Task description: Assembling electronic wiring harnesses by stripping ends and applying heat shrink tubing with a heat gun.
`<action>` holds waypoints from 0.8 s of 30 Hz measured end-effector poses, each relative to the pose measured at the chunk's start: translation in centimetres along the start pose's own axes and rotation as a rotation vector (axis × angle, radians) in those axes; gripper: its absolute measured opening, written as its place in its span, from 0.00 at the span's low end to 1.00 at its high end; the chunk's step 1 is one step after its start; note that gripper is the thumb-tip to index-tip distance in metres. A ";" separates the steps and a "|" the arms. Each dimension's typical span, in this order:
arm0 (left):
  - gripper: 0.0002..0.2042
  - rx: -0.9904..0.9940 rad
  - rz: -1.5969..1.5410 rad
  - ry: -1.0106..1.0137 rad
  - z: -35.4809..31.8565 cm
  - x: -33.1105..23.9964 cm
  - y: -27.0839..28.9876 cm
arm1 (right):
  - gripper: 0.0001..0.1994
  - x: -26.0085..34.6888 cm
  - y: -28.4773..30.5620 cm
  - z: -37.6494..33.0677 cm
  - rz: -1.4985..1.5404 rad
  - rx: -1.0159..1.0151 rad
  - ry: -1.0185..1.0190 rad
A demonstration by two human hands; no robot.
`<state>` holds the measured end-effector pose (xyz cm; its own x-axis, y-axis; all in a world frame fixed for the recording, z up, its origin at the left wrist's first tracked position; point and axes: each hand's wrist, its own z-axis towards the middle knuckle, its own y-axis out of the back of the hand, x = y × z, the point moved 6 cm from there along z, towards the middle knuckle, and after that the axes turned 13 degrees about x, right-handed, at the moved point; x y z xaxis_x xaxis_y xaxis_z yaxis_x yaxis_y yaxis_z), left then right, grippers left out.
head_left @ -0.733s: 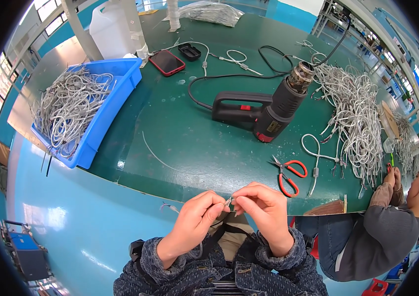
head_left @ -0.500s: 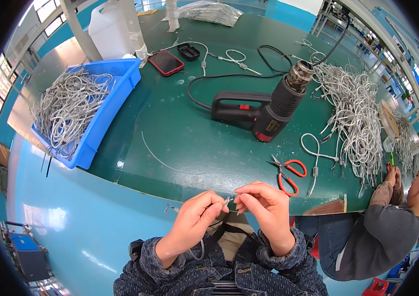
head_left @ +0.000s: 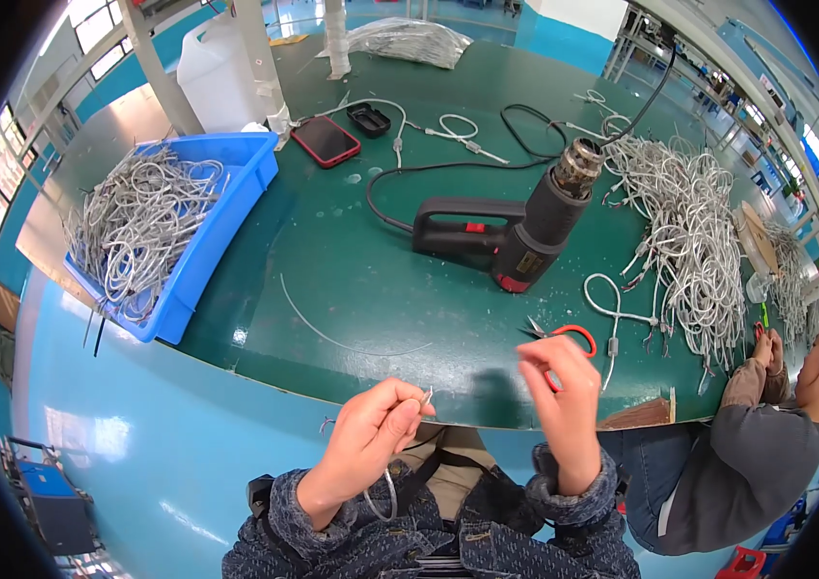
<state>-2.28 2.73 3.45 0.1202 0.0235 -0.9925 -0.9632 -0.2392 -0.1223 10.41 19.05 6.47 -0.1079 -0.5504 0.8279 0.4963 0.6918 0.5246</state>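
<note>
My left hand (head_left: 369, 439) is closed in a pinch on the end of a thin grey cable (head_left: 393, 494). A short stripped tip sticks up past the fingertips, and the cable's lower part loops below the wrist. My right hand (head_left: 569, 391) is apart from the cable, its fingers loosely bent with nothing visible in them. It hovers at the table's front edge, over a pair of red-handled scissors (head_left: 587, 336), and partly hides their handles. Whether it touches them I cannot tell. The scissors' blades point to the far left.
On the green table (head_left: 352, 261) stand a black heat gun (head_left: 540, 227) with its cord and a blue bin (head_left: 221, 227) of cables. A large cable pile (head_left: 684, 232) lies right, a phone (head_left: 326, 141) far left. A co-worker (head_left: 747, 463) sits at the right.
My right hand has left the cable end and moved right, over the scissors. My left hand keeps its pinch on the cable and has shifted slightly left.
</note>
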 end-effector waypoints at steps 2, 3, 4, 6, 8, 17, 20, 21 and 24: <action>0.08 0.001 -0.033 -0.008 0.0 -0.5 0.4 | 0.14 -1.0 1.7 -0.1 -0.644 -0.080 -0.022; 0.08 0.004 -0.027 -0.020 0.2 -0.7 0.4 | 0.14 -2.1 2.5 -0.5 -0.649 -0.090 -0.014; 0.08 0.005 -0.025 -0.029 0.1 -1.0 0.5 | 0.15 -3.6 2.7 -1.0 -0.696 -0.065 -0.054; 0.08 0.012 -0.029 -0.038 0.1 -1.4 0.6 | 0.17 -5.1 2.9 -1.4 -0.794 -0.012 -0.147; 0.08 0.011 -0.029 -0.052 0.3 -1.5 0.7 | 0.17 -4.6 2.9 -1.3 -0.749 -0.023 -0.121; 0.05 -0.039 -0.176 -0.032 0.3 -0.2 0.9 | 0.13 -2.4 -2.3 1.7 -0.500 0.040 0.079; 0.04 -0.061 -0.197 -0.032 0.6 0.0 0.6 | 0.10 -0.1 -2.6 2.1 -0.131 0.026 0.159; 0.04 -0.077 -0.206 -0.027 0.6 0.3 0.6 | 0.10 0.7 -3.1 2.3 -0.123 0.032 0.165; 0.04 -0.098 -0.210 -0.039 0.4 0.5 0.5 | 0.09 3.6 -3.7 2.1 0.007 -0.001 0.258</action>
<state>-2.75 2.99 2.88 0.3046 0.1196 -0.9449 -0.8900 -0.3178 -0.3271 6.44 15.50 7.91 0.1185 -0.6466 0.7535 0.4967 0.6957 0.5189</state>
